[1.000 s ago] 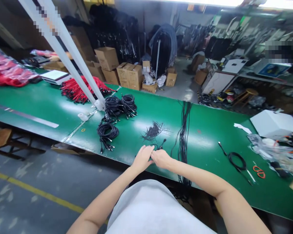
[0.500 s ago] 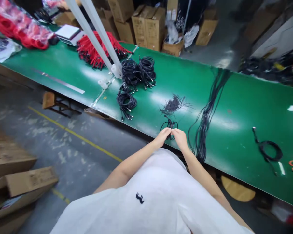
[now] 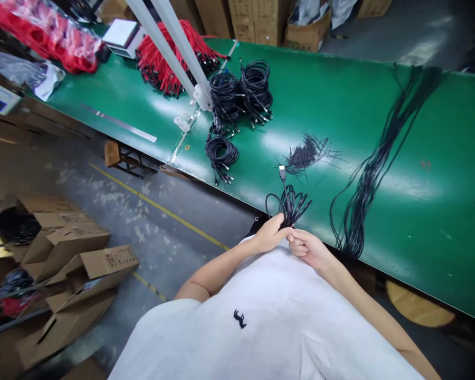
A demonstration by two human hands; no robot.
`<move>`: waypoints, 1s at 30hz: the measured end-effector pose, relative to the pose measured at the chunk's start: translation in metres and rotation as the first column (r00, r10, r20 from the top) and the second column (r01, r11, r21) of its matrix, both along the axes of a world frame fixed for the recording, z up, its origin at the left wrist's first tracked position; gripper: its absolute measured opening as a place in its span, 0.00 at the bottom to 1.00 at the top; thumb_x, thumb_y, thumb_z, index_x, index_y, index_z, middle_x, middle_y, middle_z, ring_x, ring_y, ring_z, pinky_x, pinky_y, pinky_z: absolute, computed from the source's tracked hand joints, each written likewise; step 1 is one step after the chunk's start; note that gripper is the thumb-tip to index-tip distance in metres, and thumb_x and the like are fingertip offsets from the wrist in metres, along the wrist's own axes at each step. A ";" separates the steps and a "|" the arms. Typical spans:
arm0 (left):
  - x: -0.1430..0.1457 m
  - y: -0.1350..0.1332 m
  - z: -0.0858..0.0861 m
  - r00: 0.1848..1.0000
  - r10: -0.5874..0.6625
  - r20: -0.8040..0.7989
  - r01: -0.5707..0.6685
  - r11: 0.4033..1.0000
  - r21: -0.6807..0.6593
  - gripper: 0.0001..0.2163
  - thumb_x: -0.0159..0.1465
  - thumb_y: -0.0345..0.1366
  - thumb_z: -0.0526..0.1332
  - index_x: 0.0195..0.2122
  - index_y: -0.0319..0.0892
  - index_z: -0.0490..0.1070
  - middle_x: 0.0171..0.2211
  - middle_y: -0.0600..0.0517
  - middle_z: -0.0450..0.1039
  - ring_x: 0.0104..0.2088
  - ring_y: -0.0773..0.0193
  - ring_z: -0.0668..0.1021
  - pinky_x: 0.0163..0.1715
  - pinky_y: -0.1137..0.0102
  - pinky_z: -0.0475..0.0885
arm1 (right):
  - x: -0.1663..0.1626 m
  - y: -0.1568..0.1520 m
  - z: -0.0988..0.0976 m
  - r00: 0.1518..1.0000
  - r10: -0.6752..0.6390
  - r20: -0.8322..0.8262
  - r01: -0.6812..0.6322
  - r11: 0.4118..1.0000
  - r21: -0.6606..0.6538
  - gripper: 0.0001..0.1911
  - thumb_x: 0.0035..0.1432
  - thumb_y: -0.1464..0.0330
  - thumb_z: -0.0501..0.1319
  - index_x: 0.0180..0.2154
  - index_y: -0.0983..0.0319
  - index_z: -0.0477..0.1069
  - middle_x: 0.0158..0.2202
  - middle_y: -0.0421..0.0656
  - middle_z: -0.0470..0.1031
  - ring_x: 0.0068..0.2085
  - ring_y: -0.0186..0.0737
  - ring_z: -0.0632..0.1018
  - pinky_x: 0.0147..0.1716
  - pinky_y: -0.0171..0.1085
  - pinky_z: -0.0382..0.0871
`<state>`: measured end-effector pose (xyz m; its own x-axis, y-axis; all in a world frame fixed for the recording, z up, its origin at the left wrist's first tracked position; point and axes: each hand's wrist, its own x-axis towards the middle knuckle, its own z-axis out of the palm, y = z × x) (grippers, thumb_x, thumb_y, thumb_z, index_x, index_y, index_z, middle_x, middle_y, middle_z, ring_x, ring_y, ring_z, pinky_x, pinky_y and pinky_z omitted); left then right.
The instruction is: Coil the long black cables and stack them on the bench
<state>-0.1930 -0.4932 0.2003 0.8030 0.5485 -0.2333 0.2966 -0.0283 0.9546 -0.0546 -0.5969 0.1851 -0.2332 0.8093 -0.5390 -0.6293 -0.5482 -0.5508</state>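
Observation:
A coiled black USB cable (image 3: 296, 203) rises from between my hands at the front edge of the green table, its plug pointing up and away from me. My left hand (image 3: 269, 235) is closed round the lower part of the coil. Right beside it, my right hand (image 3: 309, 249) has its fingers curled and pinched close to the left fingertips; whatever it pinches is too small to make out. Just beyond the coil lies a loose pile of short thin black ties (image 3: 304, 154).
Bundled black cables (image 3: 221, 150) lie to the left, near red cables (image 3: 162, 63) and a white post (image 3: 182, 47). A long bundle of black cables (image 3: 380, 163) stretches across the table (image 3: 332, 95) on the right. Cardboard boxes (image 3: 106, 261) stand on the floor at left.
My view has shifted, so the table things appear further left or right and higher. The coil is lifted closer to me with its plug upright, and my right hand has turned, fingers curled.

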 end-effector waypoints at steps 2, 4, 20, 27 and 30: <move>-0.002 0.005 0.006 0.996 0.082 0.024 -0.080 0.992 -0.097 0.12 0.62 0.46 0.62 0.35 0.42 0.64 0.33 0.52 0.69 0.37 0.64 0.71 0.44 0.65 0.68 | 0.009 -0.001 -0.003 1.000 0.009 0.012 -0.008 1.000 -0.015 0.21 0.50 0.53 0.70 0.26 0.64 0.68 0.16 0.27 0.42 0.16 0.22 0.45 0.14 0.26 0.41; -0.003 0.016 0.012 0.960 0.259 0.103 -0.210 0.916 -0.342 0.12 0.63 0.46 0.62 0.35 0.43 0.64 0.28 0.56 0.65 0.30 0.68 0.69 0.38 0.69 0.69 | 0.024 0.000 -0.008 0.980 -0.117 0.159 0.120 0.993 -0.006 0.21 0.50 0.53 0.71 0.28 0.64 0.71 0.17 0.30 0.49 0.18 0.23 0.52 0.15 0.25 0.47; -0.010 0.071 -0.027 0.653 0.750 -0.106 -0.456 0.278 -0.846 0.12 0.72 0.43 0.55 0.40 0.40 0.70 0.22 0.61 0.54 0.19 0.77 0.63 0.26 0.79 0.66 | 0.009 0.100 -0.011 0.792 -0.304 0.529 0.251 0.953 0.172 0.21 0.60 0.49 0.61 0.42 0.60 0.73 0.29 0.39 0.74 0.29 0.34 0.77 0.33 0.37 0.76; -0.029 0.091 -0.059 0.596 0.798 -0.090 -0.531 0.308 -0.790 0.11 0.69 0.38 0.61 0.51 0.43 0.71 0.20 0.63 0.49 0.17 0.77 0.56 0.20 0.81 0.57 | -0.008 0.110 -0.051 0.922 -0.099 0.373 0.191 0.957 -0.217 0.18 0.57 0.53 0.65 0.37 0.62 0.72 0.31 0.41 0.77 0.33 0.34 0.80 0.37 0.34 0.78; -0.026 0.137 -0.045 0.663 0.749 0.024 -0.481 0.450 -0.753 0.15 0.68 0.38 0.61 0.55 0.44 0.71 0.21 0.62 0.51 0.18 0.77 0.57 0.20 0.81 0.58 | -0.011 0.128 -0.055 0.931 -0.134 0.338 0.214 0.953 -0.213 0.17 0.57 0.54 0.65 0.38 0.61 0.73 0.36 0.43 0.79 0.37 0.35 0.81 0.40 0.34 0.78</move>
<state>-0.2186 -0.3565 0.1556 0.4023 0.7340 -0.5471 -0.3381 0.6745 0.6563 -0.0658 -0.4691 0.1304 0.1148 0.6565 -0.7455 -0.5418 -0.5876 -0.6009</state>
